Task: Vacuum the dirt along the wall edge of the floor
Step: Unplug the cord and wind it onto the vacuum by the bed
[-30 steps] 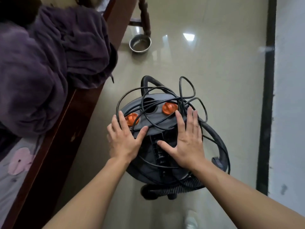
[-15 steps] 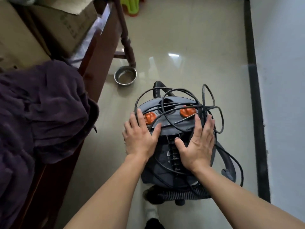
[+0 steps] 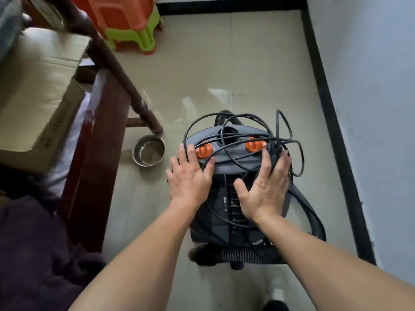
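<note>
Both hands flat on top of grey vacuum cleaner (image 3: 226, 212), fingers spread, palms down, nothing gripped. Left hand (image 3: 188, 178) on left shoulder of lid, fingertips touching left orange knob (image 3: 203, 151). Right hand (image 3: 265, 187) on right side, fingers pressed over tangled black power cord (image 3: 244, 140), just below right orange knob (image 3: 256, 145). Small label strip between the hands, too blurred to read. Printing along edge of cardboard box (image 3: 38, 104), far left of left hand, also unreadable. No brand legible anywhere.

Ribbed hose (image 3: 244, 254) coiled at vacuum base, below right wrist. Steel bowl (image 3: 149, 150) on floor just left of left hand, beside dark wooden furniture leg (image 3: 125, 81). Orange and green stool (image 3: 125, 23) well beyond the hands, upper left. Purple cloth (image 3: 38, 254) left of left forearm. Black skirting (image 3: 332, 131) and white wall (image 3: 377, 108) right of right hand; vacuum near that wall edge, not touching.

Versus 0.5 s ago: same flat-hand contact, vacuum further forward down the floor, bowl now level with left hand, stool and far wall corner much nearer.
</note>
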Available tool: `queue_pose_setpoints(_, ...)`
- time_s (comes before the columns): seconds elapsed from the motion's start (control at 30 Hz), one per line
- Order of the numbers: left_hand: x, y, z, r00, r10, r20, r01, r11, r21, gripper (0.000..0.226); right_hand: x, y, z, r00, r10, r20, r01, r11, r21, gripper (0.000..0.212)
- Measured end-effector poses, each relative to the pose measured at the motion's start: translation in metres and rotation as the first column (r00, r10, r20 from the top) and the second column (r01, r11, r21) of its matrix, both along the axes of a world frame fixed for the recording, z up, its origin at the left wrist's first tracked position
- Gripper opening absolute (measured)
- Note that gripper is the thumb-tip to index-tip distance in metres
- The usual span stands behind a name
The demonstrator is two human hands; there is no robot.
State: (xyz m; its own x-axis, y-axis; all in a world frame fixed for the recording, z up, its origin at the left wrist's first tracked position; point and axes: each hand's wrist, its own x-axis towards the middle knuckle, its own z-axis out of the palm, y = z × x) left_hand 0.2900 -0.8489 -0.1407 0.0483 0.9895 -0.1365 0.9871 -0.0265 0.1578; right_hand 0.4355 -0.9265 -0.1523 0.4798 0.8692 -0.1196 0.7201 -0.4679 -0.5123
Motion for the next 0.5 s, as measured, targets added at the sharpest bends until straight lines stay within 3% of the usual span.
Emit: queue_pose_setpoints(0.5, 0.082, 0.222, 0.004, 0.993, 0.121, 0.015, -0.121, 0.993, -0.013, 0.075, 0.097, 0.249, 0.006, 0.985, 0.168, 0.043, -0.165, 0.983, -0.083, 0.099)
